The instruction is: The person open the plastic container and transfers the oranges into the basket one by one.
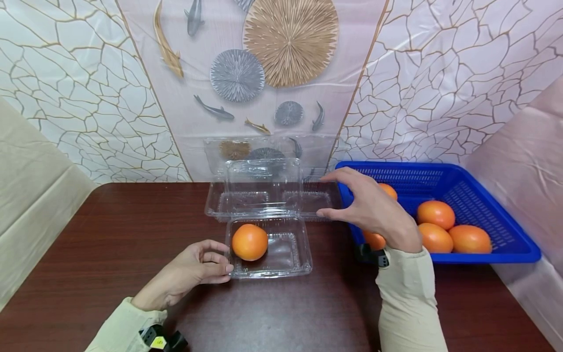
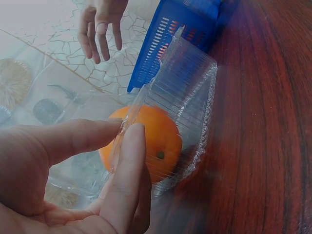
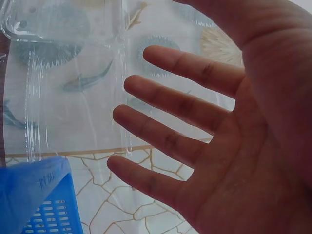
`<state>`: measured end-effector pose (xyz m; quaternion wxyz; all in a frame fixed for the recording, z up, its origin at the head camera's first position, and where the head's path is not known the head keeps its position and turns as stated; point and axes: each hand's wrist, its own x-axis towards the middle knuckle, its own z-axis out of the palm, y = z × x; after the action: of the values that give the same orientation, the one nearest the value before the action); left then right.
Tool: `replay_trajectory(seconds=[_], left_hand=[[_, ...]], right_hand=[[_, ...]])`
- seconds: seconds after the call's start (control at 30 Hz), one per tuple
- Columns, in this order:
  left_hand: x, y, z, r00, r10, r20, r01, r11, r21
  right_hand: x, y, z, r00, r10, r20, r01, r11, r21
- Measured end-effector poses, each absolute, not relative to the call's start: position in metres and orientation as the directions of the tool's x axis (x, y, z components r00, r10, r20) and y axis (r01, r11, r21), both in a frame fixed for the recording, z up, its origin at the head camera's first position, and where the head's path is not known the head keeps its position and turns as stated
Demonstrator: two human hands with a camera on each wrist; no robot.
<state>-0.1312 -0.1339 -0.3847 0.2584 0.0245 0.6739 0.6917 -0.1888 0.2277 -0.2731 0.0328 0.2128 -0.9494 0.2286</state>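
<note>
A clear plastic clamshell container (image 1: 286, 271) lies with its lid raised at the middle of the table. In the left part of its base sits one smooth, round orange fruit (image 1: 249, 242). My left hand (image 1: 198, 268) pinches the container's left rim between thumb and fingers, which the left wrist view shows close up beside the fruit. My right hand (image 1: 374, 205) hovers by the left edge of the blue basket (image 1: 523, 244), its fingers spread and its palm bare in the right wrist view. Several more orange fruits (image 1: 435, 214) lie in the basket, some partly behind the right hand and forearm.
Behind the first container stands a wider clear clamshell (image 1: 215, 208), its lid leaning up at the patterned backdrop (image 1: 237, 76). The basket occupies the table's right side, close to the back wall. Dark wooden tabletop (image 1: 132, 220) extends to the left and front.
</note>
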Motion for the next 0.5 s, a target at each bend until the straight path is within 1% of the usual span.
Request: replay_trajectory(seconds=[0.5], left_hand=[[-0.131,-0.134,-0.385,-0.865,0.388,-0.317,-0.329,0.039,0.944]], right_hand=[[-0.191,0.21,-0.277,-0.846,-0.481,0.228,-0.532,0.741,-0.41]])
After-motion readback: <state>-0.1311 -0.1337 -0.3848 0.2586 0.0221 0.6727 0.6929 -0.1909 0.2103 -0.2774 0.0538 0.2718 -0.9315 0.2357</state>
